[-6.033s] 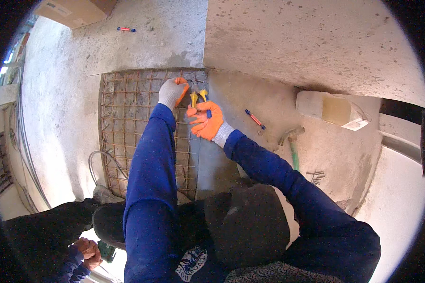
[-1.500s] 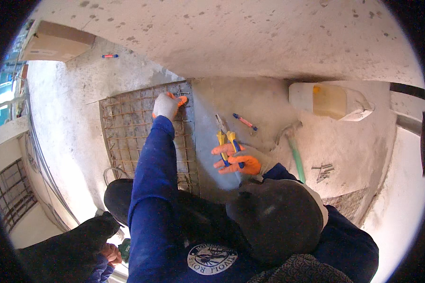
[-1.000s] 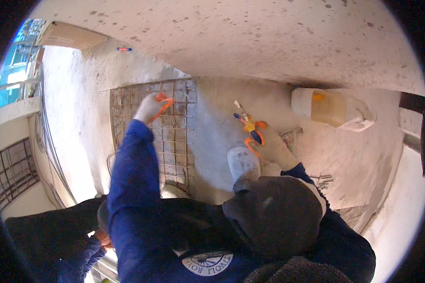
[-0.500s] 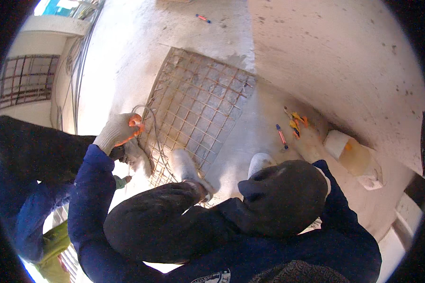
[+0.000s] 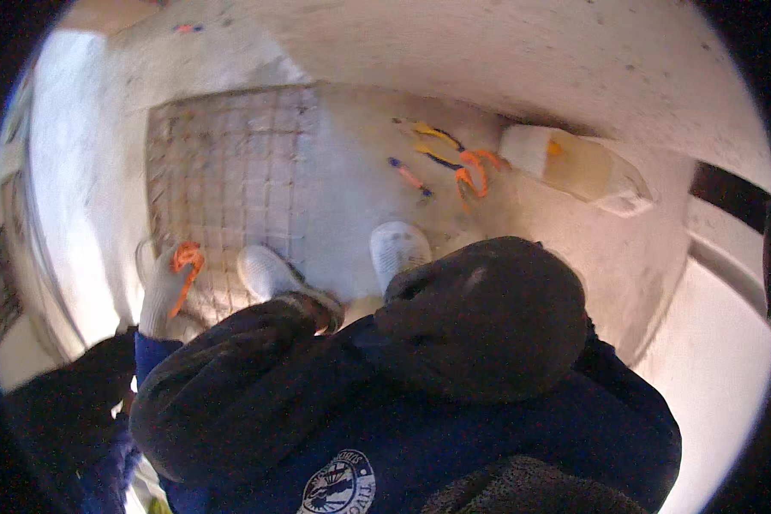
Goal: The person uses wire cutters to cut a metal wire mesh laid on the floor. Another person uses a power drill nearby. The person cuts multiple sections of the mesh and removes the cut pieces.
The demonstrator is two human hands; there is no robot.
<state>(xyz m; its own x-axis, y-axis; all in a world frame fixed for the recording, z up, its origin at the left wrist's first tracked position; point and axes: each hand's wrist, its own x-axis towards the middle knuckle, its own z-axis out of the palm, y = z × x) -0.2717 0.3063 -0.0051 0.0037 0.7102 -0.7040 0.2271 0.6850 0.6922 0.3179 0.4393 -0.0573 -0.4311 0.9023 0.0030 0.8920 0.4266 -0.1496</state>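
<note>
My left hand [image 5: 170, 287], in a pale knit glove with orange-coated fingers, is closed at the left edge of a rusty wire mesh [image 5: 231, 158]. A thin grey wire [image 5: 140, 250] curves out beside its fingers and seems held in them, though the grip is blurred. The mesh lies over a rectangular patch in the floor, partly under my left shoe [image 5: 270, 272]. My right hand is hidden behind my raised right knee [image 5: 488, 317]; only part of that sleeve shows.
Ahead on the right lie a yellow-and-black handled tool [image 5: 437, 137] with orange parts, and an orange-and-blue marker-like stick [image 5: 409, 177]. A cut whitish plastic container [image 5: 578, 167] rests against the wall. Another small stick [image 5: 187, 28] lies far left. Another person's dark-clothed leg [image 5: 68, 394] is close at left.
My view has swung right, so the mesh and my left hand appear farther left. The left hand stays closed by the mesh edge. The tools and container now appear nearer the middle.
</note>
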